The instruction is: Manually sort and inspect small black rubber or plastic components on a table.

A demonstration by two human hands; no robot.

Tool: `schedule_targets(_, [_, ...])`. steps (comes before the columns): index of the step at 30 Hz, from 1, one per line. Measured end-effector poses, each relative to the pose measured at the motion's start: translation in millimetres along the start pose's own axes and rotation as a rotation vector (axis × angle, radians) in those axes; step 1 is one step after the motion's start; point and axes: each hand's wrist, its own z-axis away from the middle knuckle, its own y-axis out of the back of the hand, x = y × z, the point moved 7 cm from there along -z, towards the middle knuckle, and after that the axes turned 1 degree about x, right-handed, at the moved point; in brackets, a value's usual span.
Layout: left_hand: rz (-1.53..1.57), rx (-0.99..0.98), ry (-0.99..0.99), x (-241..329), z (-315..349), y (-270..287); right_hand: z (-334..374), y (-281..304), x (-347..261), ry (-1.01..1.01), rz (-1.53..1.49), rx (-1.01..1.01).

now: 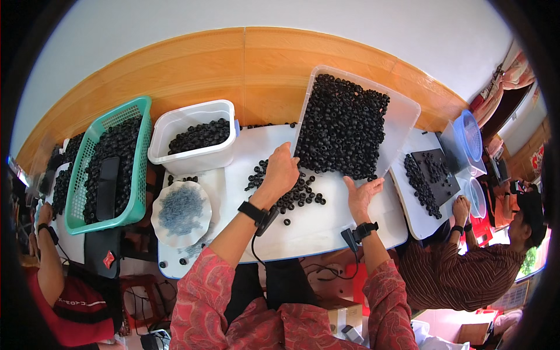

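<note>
A clear plastic box (pixel 399 119) is tilted over the white table (pixel 326 233), its inside facing me. Many small black ring-shaped parts (pixel 347 128) lie in it. My left hand (pixel 282 171) grips its left side, with the fingertips partly hidden behind the wall. At the near edge, my right hand (pixel 363 197) holds the box from below, thumb apart from the fingers. Loose black rings (pixel 300 192) are spread on the tabletop beneath and between my arms. Each wrist wears a black strap with a small device and cable.
Left stand a white tub (pixel 154 153) of black parts, a scalloped dish (pixel 160 230) of small bluish-grey pieces, and a green basket (pixel 74 198) of parts with a dark phone-like slab. Persons sit at either side. Right, a dark board (pixel 443 182) holds more rings near blue baskets (pixel 468 131).
</note>
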Motion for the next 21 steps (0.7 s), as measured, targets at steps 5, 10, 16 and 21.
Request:
schedule_targets(5, [0.272, -0.045, -0.006, 40, 42, 42, 3, 4, -2, -0.024, -0.044, -0.010])
schedule_targets(10, [0.737, 0.025, 0.026, 56, 108, 77, 3, 5, 0, -0.025, -0.055, -0.014])
schedule_targets(16, [0.793, 0.219, 0.195, -5, 172, 66, 6, 5, -9, -0.010, -0.057, -0.039])
schedule_targets(21, [0.626, 0.284, 0.219, -45, 195, 50, 6, 6, -8, -0.023, -0.075, -0.034])
